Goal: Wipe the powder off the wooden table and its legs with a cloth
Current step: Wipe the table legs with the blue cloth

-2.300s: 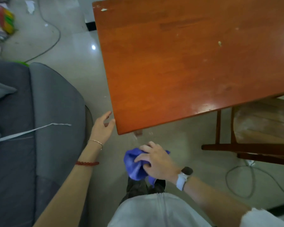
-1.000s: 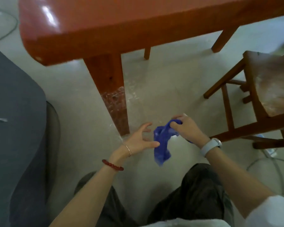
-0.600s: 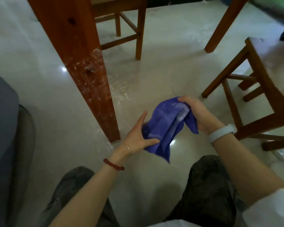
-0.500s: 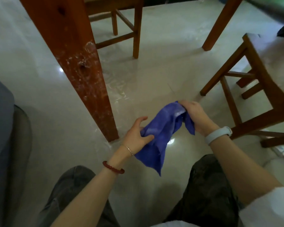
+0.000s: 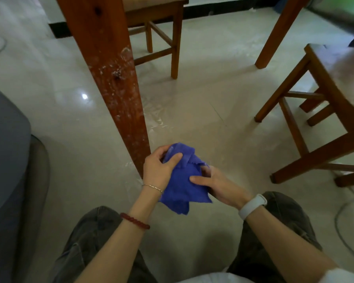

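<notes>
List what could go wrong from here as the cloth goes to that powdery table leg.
1. The blue cloth, bunched between the left hand and right hand, already looks dusted pale in places; it may smear powder rather than lift it.
2. Powder on the table leg could drop onto the floor, where white streaks already lie.
3. The knot hole holds caked powder a flat wipe may miss.

We see a reddish varnished wooden table leg, its semi-gloss face dulled by white powder smears. The blue cloth looks soft, matt and napped. The pale floor is smooth, glossy tile with a light reflection. 2 wooden chairs show brown lacquer; the sofa is matt grey fabric.
</notes>
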Motion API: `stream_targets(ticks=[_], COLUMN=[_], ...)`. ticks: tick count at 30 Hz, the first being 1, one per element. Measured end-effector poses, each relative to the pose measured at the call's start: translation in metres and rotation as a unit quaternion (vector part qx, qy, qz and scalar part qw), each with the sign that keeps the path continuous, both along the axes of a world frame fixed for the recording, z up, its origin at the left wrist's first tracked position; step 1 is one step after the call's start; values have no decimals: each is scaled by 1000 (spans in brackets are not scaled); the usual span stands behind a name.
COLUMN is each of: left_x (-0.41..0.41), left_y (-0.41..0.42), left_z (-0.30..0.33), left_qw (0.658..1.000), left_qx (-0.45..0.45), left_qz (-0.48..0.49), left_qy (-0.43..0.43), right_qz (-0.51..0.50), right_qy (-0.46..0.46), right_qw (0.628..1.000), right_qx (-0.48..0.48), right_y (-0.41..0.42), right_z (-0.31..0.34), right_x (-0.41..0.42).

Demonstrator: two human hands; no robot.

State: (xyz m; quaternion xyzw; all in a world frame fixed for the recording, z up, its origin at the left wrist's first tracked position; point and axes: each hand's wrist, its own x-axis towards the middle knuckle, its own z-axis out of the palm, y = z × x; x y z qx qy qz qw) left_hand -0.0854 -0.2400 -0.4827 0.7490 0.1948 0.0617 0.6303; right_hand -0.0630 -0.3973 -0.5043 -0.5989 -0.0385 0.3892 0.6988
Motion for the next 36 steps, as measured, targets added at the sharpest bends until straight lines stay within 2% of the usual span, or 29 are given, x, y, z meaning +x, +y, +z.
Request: stream_targets(ticks=[2, 4, 9, 13, 17, 19, 21, 24, 26, 28, 30, 32, 34, 36], left_x=[-2, -5, -14, -22, -29, -30, -32, -35, -37, -38, -39, -39, -41, -39], left_y=[5, 9, 13, 20, 32, 40, 46, 51, 54, 57, 59, 63, 71, 84], left_z=[3, 4, 2, 7, 16, 16, 16, 14, 14, 13, 17, 23, 37, 57], left_qw=[999, 997, 999, 996, 997, 994, 987, 982, 985, 986, 985, 988, 991, 989], left_qx=[53, 73, 15, 31, 44, 85, 119, 88, 30, -32, -72, -36, 9, 24], left_qz=[9, -5, 13, 62, 6, -27, -72, -151, -163, -155, -151, -141, -89, -2], left_qy=[-4, -13, -25, -53, -68, -65, -76, -65, -46, -48, -41, -48, -95, -144], right_qz=[-46, -109, -165, -143, -58, -35, -60, -125, -167, -186, -182, -185, -229, -266], right_qy=[-5, -6, 20, 59, 76, 52, -4, -117, -149, -172, -170, -192, -260, -352], right_qw=[999, 994, 982, 983, 987, 994, 998, 982, 970, 961, 966, 962, 934, 888], right_qx=[-10, 21, 93, 100, 129, 88, 19, -76, -99, -108, -72, -61, -90, -133], right_y=[6, 10, 23, 37, 40, 41, 46, 58, 66, 73, 79, 82, 82, 83], right_z=[1, 5, 24, 40, 58, 60, 59, 62, 64, 66, 68, 72, 85, 104], right_x=[-1, -1, -6, -10, -16, -17, -18, -19, -20, -20, -23, -24, -17, -1])
